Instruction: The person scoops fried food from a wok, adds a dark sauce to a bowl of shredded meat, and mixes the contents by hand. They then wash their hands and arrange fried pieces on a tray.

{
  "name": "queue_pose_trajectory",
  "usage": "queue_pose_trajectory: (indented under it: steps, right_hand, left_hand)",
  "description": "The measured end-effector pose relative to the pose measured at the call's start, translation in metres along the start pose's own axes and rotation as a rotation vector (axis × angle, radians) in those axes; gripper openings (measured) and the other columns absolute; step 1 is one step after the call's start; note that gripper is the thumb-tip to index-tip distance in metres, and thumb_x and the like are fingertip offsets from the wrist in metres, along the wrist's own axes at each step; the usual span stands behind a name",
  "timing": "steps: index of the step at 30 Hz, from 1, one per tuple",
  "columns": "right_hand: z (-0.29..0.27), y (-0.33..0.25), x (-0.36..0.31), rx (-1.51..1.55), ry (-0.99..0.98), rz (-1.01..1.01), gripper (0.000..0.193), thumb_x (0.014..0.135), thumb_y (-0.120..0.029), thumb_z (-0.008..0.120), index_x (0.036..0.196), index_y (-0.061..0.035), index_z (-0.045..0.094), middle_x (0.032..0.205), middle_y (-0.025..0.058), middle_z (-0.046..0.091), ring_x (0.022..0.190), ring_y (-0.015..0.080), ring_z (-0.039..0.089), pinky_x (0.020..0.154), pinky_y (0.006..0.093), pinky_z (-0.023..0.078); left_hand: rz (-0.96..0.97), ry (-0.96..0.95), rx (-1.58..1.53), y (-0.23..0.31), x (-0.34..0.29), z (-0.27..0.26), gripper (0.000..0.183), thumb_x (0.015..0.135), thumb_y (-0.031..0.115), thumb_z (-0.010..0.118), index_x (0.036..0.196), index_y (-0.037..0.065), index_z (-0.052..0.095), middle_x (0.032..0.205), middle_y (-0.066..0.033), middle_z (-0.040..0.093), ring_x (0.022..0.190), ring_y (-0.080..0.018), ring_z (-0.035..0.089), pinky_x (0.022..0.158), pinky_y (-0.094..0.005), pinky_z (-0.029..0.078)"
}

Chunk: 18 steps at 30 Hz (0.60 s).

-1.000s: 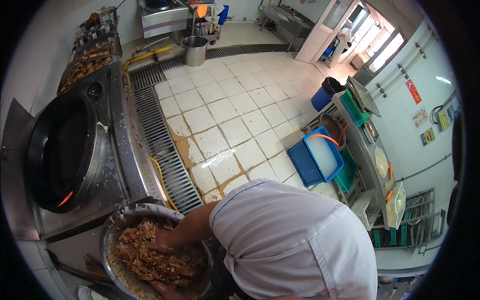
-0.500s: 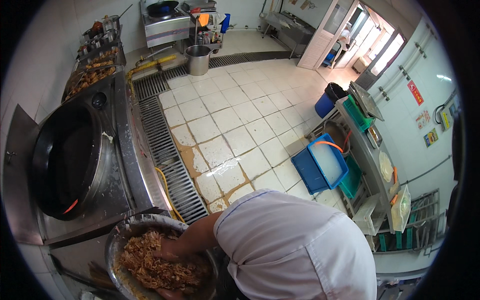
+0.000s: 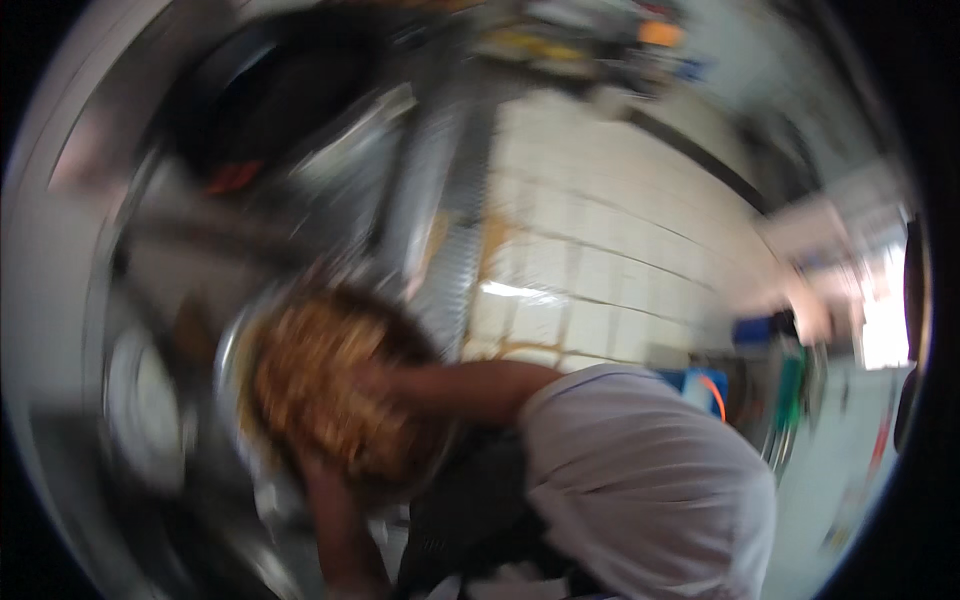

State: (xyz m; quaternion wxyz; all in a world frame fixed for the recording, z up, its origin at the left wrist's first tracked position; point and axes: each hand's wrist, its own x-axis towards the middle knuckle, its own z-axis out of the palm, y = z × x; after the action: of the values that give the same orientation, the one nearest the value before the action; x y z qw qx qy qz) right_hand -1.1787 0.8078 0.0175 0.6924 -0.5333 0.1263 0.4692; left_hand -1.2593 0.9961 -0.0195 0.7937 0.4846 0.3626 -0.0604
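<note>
A wide metal bowl (image 3: 230,365) holds a heap of shredded, orange-brown food mixture (image 3: 325,420). Into it, from the right, reaches my right hand (image 3: 378,386), its fingers smeared by motion and partly sunk in the shreds. My left hand (image 3: 312,462) comes up from the lower edge and touches the near left part of the heap. Its fingers are blurred too. Whether either hand grips any of the mixture cannot be made out.
Beyond the bowl, a large dark wok (image 3: 270,95) sits in a metal stove. A floor grate (image 3: 452,285) runs beside pale tiles (image 3: 570,275). At the right are a blue crate (image 3: 688,384) and green racks (image 3: 790,390). A whitish round shape (image 3: 145,410) lies left of the bowl.
The whole view has swung round and blurred, so stove and bowl sit higher in it. My left forearm now shows. Both hands are still in the mixture.
</note>
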Motion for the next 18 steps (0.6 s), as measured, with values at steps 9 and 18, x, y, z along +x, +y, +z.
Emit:
queue_pose_trajectory:
  steps: [9, 18]
  right_hand:
    - [0.027, -0.059, -0.008, -0.664, -0.027, -0.141, 0.060, 0.105, -0.043, 0.045, 0.151, -0.0044, 0.046, 0.118, 0.0293, 0.066, 0.104, 0.0378, 0.067, 0.092, 0.0496, 0.053]
    - [0.073, -0.154, 0.020, -1.488, -0.402, -0.246, 0.054, 0.104, -0.042, 0.050, 0.131, 0.0027, 0.061, 0.082, 0.0285, 0.066, 0.076, 0.0301, 0.068, 0.071, 0.0475, 0.053]
  left_hand:
    - [0.168, 0.078, -0.424, 0.026, -0.098, 0.032, 0.057, 0.105, 0.047, 0.053, 0.148, 0.009, 0.049, 0.137, -0.0117, 0.060, 0.124, -0.0309, 0.060, 0.102, -0.0474, 0.052]
    - [0.156, 0.141, -0.027, -0.026, -0.144, 0.029, 0.060, 0.104, 0.049, 0.057, 0.142, 0.003, 0.050, 0.138, -0.0145, 0.057, 0.125, -0.0342, 0.055, 0.105, -0.0484, 0.048]
